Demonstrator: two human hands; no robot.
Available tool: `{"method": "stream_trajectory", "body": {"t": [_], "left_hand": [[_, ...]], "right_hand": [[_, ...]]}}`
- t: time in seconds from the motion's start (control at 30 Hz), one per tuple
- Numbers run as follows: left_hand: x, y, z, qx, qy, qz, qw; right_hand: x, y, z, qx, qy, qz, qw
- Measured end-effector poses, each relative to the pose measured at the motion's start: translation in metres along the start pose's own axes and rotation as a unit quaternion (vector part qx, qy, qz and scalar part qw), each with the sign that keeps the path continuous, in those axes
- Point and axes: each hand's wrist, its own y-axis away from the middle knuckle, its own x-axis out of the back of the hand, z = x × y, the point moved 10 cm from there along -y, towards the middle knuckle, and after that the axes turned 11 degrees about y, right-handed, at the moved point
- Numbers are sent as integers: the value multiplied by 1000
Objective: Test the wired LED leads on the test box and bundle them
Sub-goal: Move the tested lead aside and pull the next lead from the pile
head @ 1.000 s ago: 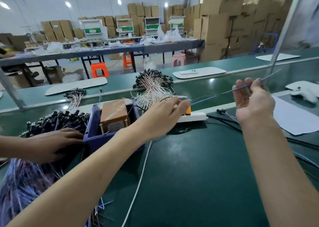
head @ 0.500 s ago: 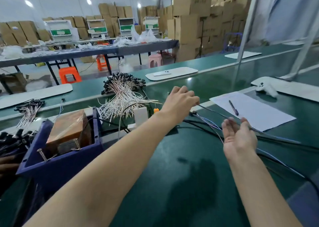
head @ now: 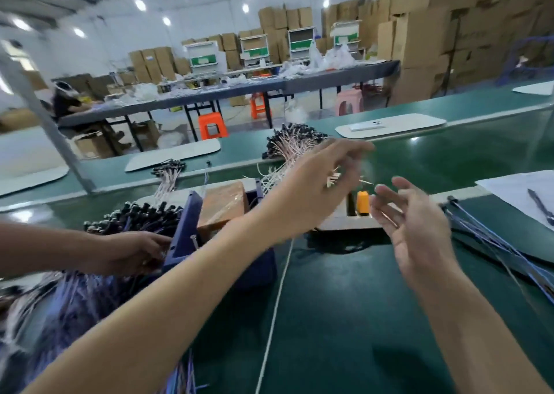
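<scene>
A: Largest item first. What is on the bench (head: 344,318)?

B: Green mat surface. On it, left of centre, a blue bin (head: 192,213). Contents: one brown block (head: 223,204) wrapped in clear film, tilted against the bin's far wall, and a metal pin (head: 194,240) standing at the near wall. Nothing else in the bin can be made out.

A: And the leads?

B: Four groups, none in a container. Blue leads (head: 75,303), the biggest heap, lie loose at near left beside the bin, black caps toward the far side. Pink leads (head: 293,147) sit in a fan behind the bin. A small bundle (head: 168,171) lies further left. A few blue strands (head: 491,237) lie flat on the mat at right.

A: Test box?

B: White unit (head: 350,219) with an orange part (head: 362,203) upright on it, just beyond the two hands. A white cord (head: 278,303) runs from it toward the near edge.

A: Hand states?

B: Left hand (head: 317,180): blurred, raised over the pink leads; fingers loosely extended; whether it pinches a lead cannot be told. Right hand (head: 419,228): palm up, fingers spread, nothing in it.

A: Other items?

B: A third hand (head: 132,252) rests on the blue heap, against the bin. Paper (head: 515,189) with a pen (head: 539,204) lies at far right.
</scene>
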Motion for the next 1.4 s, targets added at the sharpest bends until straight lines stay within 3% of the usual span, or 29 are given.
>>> {"method": "stream_trajectory", "body": {"t": [0.17, 0.27, 0.33, 0.47, 0.63, 0.9, 1.13, 1.4], "left_hand": [[177, 70, -2, 61, -40, 226, 971], [249, 125, -20, 129, -100, 297, 941], [280, 161, -49, 218, -149, 291, 920], [302, 246, -121, 434, -257, 189, 843], [295, 333, -176, 557, -274, 149, 770], [311, 370, -204, 568, -266, 236, 742], [305, 394, -240, 604, -43, 303, 736], [301, 403, -226, 555, 131, 461, 680]], "right_hand": [[-131, 47, -4, 138, 133, -138, 972], [-191, 79, 5, 188, 165, -197, 948], [-220, 95, 16, 197, 182, -226, 937], [-262, 124, 39, 201, 216, -273, 916], [-289, 144, 67, 202, 235, -294, 904], [-305, 152, 84, 186, 246, -296, 904], [-306, 157, 93, 177, 244, -305, 903], [-301, 156, 92, 178, 249, -302, 903]]}}
